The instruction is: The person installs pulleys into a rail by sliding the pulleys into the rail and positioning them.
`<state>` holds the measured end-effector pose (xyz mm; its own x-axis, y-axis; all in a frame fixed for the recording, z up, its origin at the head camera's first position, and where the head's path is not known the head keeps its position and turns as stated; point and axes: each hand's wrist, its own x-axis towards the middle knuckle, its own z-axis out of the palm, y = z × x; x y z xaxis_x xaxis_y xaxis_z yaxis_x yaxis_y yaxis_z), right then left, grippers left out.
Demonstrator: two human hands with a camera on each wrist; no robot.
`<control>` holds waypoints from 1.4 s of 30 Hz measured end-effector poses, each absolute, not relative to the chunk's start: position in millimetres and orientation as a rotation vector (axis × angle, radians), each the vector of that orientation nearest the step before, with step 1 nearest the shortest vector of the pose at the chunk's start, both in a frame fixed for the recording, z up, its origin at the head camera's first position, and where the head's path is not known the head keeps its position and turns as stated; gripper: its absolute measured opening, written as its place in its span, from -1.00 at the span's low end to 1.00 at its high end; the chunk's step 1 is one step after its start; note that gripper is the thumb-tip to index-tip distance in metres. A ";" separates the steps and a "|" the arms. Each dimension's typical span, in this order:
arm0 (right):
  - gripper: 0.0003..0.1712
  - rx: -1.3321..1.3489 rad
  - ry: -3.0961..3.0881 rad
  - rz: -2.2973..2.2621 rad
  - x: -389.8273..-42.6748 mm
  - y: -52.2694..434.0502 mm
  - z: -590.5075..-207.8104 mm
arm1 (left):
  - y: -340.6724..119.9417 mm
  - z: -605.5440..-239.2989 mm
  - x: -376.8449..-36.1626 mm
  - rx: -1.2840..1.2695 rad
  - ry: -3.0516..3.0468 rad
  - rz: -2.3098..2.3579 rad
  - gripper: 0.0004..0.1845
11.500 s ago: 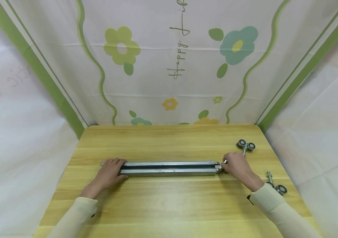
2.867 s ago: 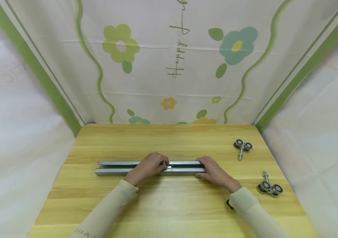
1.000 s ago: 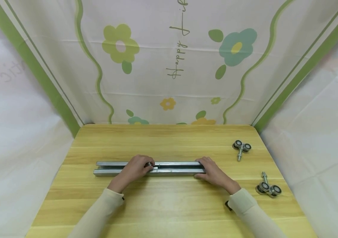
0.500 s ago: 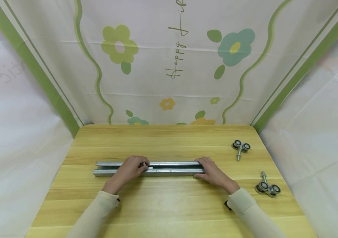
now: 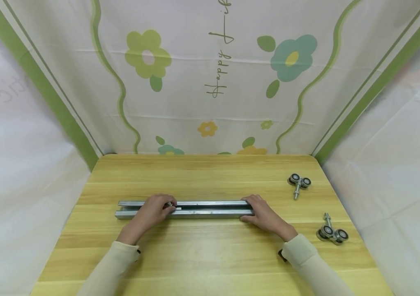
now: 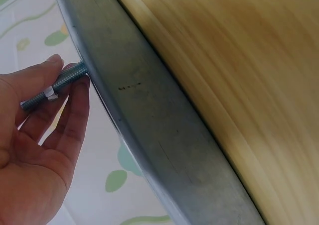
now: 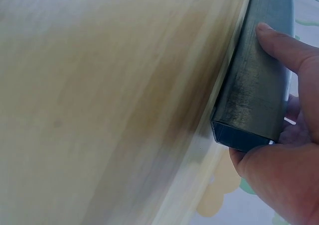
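A metal channel rail lies lengthwise across the wooden table, its slot facing up. My left hand is over the rail's left part and pinches a threaded bolt between thumb and fingers. That bolt carries a hex nut and stands out of the slot; whatever it joins inside the rail is hidden. At the right end, my right hand grips the rail, with the thumb along the near side wall and fingers on the far side. The rail's open end shows in the right wrist view.
Two roller trolleys with bolts lie on the table's right side: one trolley farther back, the other trolley nearer. The wooden table meets a printed cloth at its back edge, and cloth hangs on both sides.
My left hand has slid left along the rail with the bolt, from the middle toward the left end. Earliest, my right hand held a piece at the right end; now it grips the rail.
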<state>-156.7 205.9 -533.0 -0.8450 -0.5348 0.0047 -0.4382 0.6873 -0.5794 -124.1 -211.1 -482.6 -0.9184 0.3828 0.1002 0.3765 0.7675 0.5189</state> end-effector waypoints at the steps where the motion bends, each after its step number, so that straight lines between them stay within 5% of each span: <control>1: -0.31 -0.793 2.732 -0.876 -156.9 205.9 -532.8 | -212.2 -482.3 -123.7 0.629 2.945 0.860 -0.89; 42: -0.30 -0.794 2.730 -0.857 -158.6 206.4 -535.1 | -271.2 -482.1 -106.2 0.462 3.087 0.863 -0.87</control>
